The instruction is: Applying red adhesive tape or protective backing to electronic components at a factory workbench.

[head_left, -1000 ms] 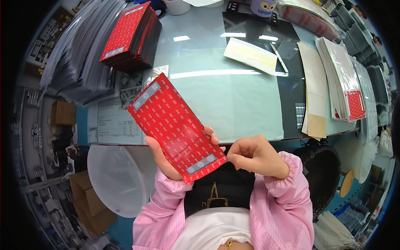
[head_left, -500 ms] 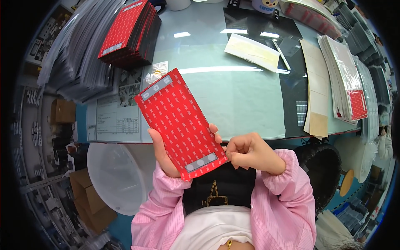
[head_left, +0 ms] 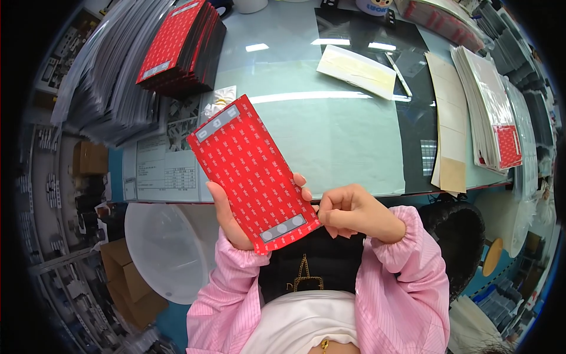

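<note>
- Red patterned sheet point(head_left: 250, 171) with grey strips at both short ends, held tilted above the near edge of the pale green table mat point(head_left: 330, 141).
- Left hand point(head_left: 233, 215) grasping that sheet from beneath near its lower end, thumb along the left edge, fingertips point(head_left: 303, 192) showing past the right edge.
- Right hand point(head_left: 354, 212) just right of the sheet's lower corner, fingers curled and pinched together at that corner; whether anything is actually pinched, cannot tell.
- Stack of matching red sheets point(head_left: 180, 44) well beyond the held sheet, at the mat's far left.
- Printed paper form point(head_left: 159, 174) flat on the table, just left of the held sheet.
- Pale yellow strip point(head_left: 356, 71) on the mat's far right part.
- Pile of clear-sleeved sheets point(head_left: 486, 112) well right of the mat.
- Pink striped sleeves point(head_left: 395, 289) below the held sheet.
</note>
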Motion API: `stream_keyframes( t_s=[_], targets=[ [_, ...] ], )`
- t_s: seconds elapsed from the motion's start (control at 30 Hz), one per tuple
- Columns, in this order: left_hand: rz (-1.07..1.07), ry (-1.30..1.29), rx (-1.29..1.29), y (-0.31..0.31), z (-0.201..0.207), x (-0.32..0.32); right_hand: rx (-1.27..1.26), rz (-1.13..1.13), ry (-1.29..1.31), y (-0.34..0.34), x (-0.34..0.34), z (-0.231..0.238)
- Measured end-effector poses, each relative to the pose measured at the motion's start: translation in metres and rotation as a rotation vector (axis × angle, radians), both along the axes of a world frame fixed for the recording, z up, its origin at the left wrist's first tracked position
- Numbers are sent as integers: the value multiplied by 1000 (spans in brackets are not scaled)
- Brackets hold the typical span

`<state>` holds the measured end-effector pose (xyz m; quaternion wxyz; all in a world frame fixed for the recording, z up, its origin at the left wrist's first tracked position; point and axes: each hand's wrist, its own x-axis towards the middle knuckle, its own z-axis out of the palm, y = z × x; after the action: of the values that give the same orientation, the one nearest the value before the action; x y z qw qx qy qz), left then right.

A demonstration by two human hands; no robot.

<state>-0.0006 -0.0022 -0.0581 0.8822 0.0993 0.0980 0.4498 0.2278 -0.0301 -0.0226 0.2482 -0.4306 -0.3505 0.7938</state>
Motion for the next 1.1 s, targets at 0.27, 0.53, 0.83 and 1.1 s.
stream_keyframes(
  t_s=[0.27, 0.53, 0.83, 1.1],
  targets=[
    [56, 63, 29, -1, 9, 4, -3, -35, -3, 0, -3, 0],
    [36, -35, 22, 3, 6, 0, -27, -47, 9, 4, -1, 6],
    [79, 72, 133, 0, 7, 1, 33, -112, -11, 1, -7, -4],
    [122, 102, 167, 1, 8, 0, 51, -156, -2, 4, -12, -5]
  ],
)
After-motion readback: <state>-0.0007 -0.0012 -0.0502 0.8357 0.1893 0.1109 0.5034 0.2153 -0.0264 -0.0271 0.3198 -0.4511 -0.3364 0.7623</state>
